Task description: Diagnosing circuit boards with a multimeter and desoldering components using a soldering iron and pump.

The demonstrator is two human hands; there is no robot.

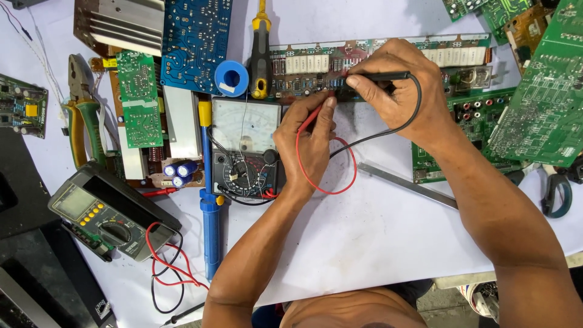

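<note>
- While both hands work over the long circuit board (pixel 388 61) at the top of the white table (pixel 376 231), the left hand (pixel 306 143) pinches the red probe (pixel 313 116) between thumb and fingers, its tip pressed to the board's near edge.
- The right hand (pixel 395 85) grips the black probe (pixel 379 76), held nearly level, tip also on the board just beside the red one.
- Red lead (pixel 340 182) loops on the table under the left wrist; black lead (pixel 395 124) curves round the right hand; both run back to the analog meter (pixel 246 149) just left of the left hand.
- Above the meter: a blue solder reel (pixel 231 78) and a yellow-and-black screwdriver (pixel 261 58).
- Left of the meter: a blue desoldering pump (pixel 209 206), a board with blue capacitors (pixel 179 172), green-handled pliers (pixel 82 115).
- Lower left: a grey digital multimeter (pixel 100 215) with its own leads.
- Right: green circuit boards (pixel 540 103), a metal strip (pixel 407 184), cutters (pixel 555 188).
</note>
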